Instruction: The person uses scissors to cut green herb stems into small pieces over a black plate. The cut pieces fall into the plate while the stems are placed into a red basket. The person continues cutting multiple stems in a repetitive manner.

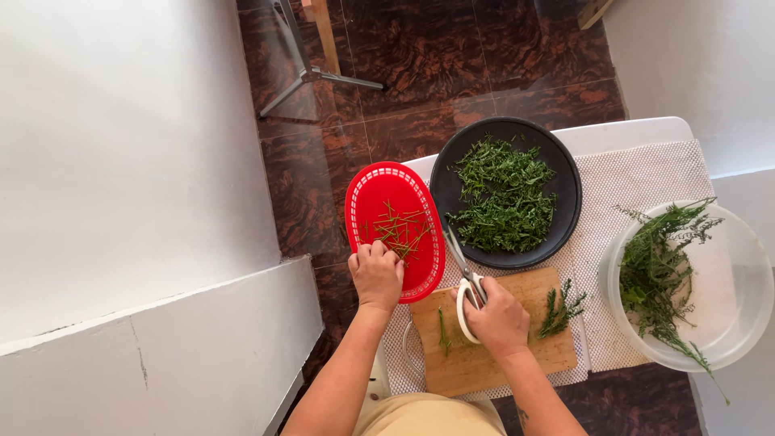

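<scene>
Below, item by item, largest first:

- Table (646,133): white, covered by a pale mesh mat (646,182) that likely keeps the dishes from sliding.
- Clear plastic bowl (739,282): far right, holding uncut herb sprigs (658,274), stalks trailing over its near rim.
- Black round plate (565,190): far centre, heaped with snipped green leaves (504,198), within easy reach of the blades.
- Red oval basket (363,202): left of the plate, holding bare stems (400,228), apparently kept apart from the leaves.
- Wooden cutting board (484,363): near centre, carrying a small sprig (561,311) at its right and a single stem (442,329) at its left.
- Right hand (500,323): clenched through the white handles of the scissors (467,278), whose blades point far-left toward the plate's edge.
- Left hand (376,274): fingers curled over the basket's near rim; whether it pinches a stem I cannot tell.
</scene>
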